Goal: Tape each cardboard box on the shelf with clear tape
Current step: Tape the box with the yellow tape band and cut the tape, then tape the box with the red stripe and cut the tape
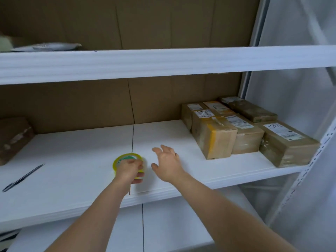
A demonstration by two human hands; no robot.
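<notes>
My left hand [130,170] grips a yellow-rimmed tape roll [125,158] that stands just above the white middle shelf [72,160]. To its right, my right hand [167,162] hovers over the shelf with fingers spread, holding nothing. Several cardboard boxes with white labels sit packed together at the shelf's right end; the nearest one [213,137] has a yellow tape band. A larger box [287,142] lies at the far right. One more brown box [12,139] sits at the left edge.
A dark pen [22,178] lies on the shelf at the left. The upper shelf [163,60] holds a grey mailer bag [47,46]. Brown cardboard backs the shelves. A lower shelf [172,224] shows beneath, and a white metal upright [307,179] stands at the right.
</notes>
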